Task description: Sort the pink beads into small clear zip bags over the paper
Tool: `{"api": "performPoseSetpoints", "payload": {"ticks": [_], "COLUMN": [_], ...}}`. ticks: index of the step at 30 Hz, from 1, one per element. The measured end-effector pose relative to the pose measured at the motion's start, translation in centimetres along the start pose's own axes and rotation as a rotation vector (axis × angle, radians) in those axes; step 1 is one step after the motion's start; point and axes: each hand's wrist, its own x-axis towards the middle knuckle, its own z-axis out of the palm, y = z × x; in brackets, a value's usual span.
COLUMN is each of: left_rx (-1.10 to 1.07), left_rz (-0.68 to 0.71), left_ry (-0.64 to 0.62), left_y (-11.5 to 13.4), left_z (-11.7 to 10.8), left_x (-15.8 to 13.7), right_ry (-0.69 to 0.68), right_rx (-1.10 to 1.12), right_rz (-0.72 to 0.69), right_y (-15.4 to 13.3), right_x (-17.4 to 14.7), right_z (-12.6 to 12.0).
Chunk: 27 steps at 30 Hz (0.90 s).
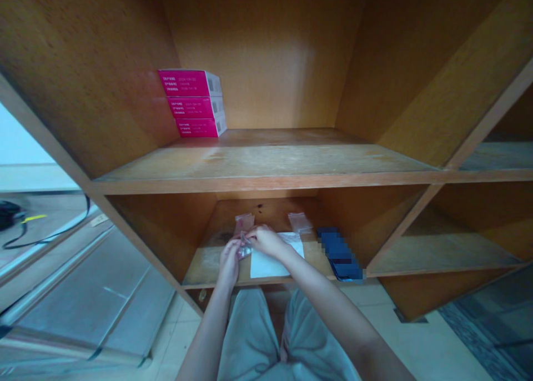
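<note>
In the lower compartment of a wooden shelf, both my hands meet over a small clear plastic bag (245,251). My left hand (229,257) has its fingers closed on the bag's left side. My right hand (263,239) reaches across from the right, its fingers pinched at the bag's upper edge. What the bag contains is too small to make out. Just behind my hands lies a pinkish clear bag (244,222). Under my right hand and wrist is a white sheet of paper (266,265), partly covered.
Another clear zip bag (300,222) lies at the back right of the compartment. A dark blue flat item (339,253), partly blurred out, rests at its right side. Three pink boxes (194,108) are stacked on the upper shelf (275,161). Glass panels (95,286) lean at left.
</note>
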Motion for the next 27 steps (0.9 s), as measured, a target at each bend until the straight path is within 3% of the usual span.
{"api": "performPoseSetpoints", "payload": {"ticks": [5,9,15,23,27], "left_rx": [-0.163,-0.205,-0.24,-0.218,-0.215], "left_rz": [-0.011,-0.018,-0.075,-0.124,-0.113], "left_ry": [0.018,0.031,0.006,-0.011,-0.004], "left_y": [0.5,0.3,0.2,0.4,0.5], "left_z": [-0.2,-0.4,-0.6,-0.5,-0.4], "left_x": [0.2,0.4,0.4,0.3,0.2], "right_ry": [0.029,0.061,0.07,-0.16,-0.174], "right_rx": [0.434,0.65,0.672,0.722,0.75], "right_rz": [0.175,0.223,0.254,0.189,0.183], "right_y": [1.7,2.3,2.7,4.2,4.4], "right_x": [-0.1,-0.1,-0.1,-0.4,-0.6], "right_z": [0.4,0.3,-0.3,-0.8,-0.9]}}
